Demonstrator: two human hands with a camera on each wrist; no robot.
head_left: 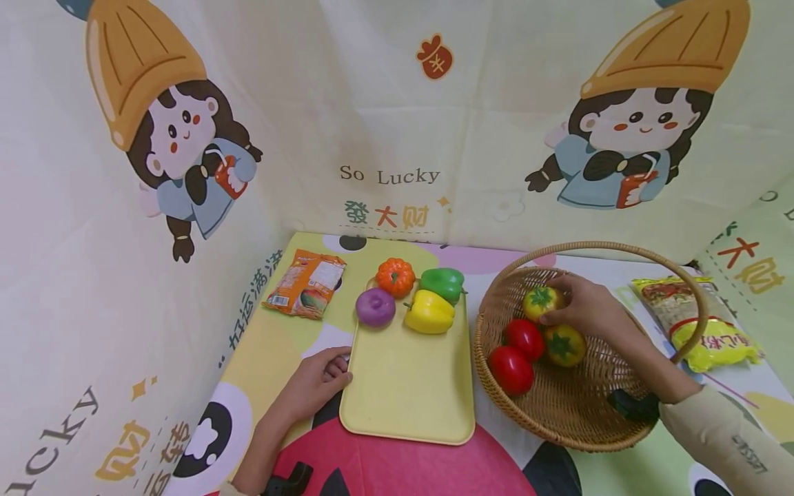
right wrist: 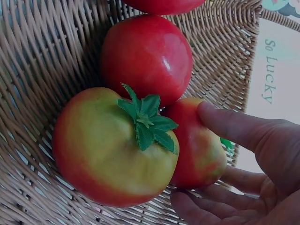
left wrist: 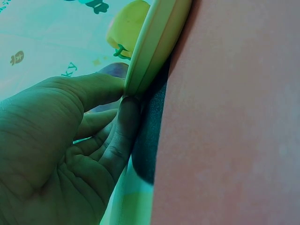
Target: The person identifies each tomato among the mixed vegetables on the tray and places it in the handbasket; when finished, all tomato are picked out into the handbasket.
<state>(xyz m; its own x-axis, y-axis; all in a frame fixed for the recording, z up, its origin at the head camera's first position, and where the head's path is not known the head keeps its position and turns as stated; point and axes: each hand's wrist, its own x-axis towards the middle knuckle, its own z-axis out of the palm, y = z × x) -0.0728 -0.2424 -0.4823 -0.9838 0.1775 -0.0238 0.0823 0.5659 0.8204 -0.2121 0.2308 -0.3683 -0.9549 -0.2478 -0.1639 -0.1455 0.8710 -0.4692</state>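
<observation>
My left hand (head_left: pixel 316 382) pinches the left rim of a pale yellow tray (head_left: pixel 406 393), thumb above and fingers beneath in the left wrist view. On the tray's far end sit a purple onion (head_left: pixel 375 308), a small orange pumpkin (head_left: pixel 395 277), a green bell pepper (head_left: pixel 442 284) and a yellow bell pepper (head_left: pixel 429 313). Inside a wicker basket (head_left: pixel 589 413), my right hand (head_left: pixel 586 306) grips a yellow-red tomato (right wrist: pixel 201 150) between thumb and fingers. Against it lies another green-leaved tomato (right wrist: pixel 103 140). Two shiny red tomatoes (head_left: pixel 524 339) rest to their left.
The basket's tall handle (head_left: pixel 595 246) arches over my right forearm. An orange packet (head_left: pixel 307 284) lies left of the tray, and a yellow-and-clear noodle packet (head_left: pixel 713 331) right of the basket. Printed cloth walls (head_left: pixel 384 124) enclose the table's back and sides.
</observation>
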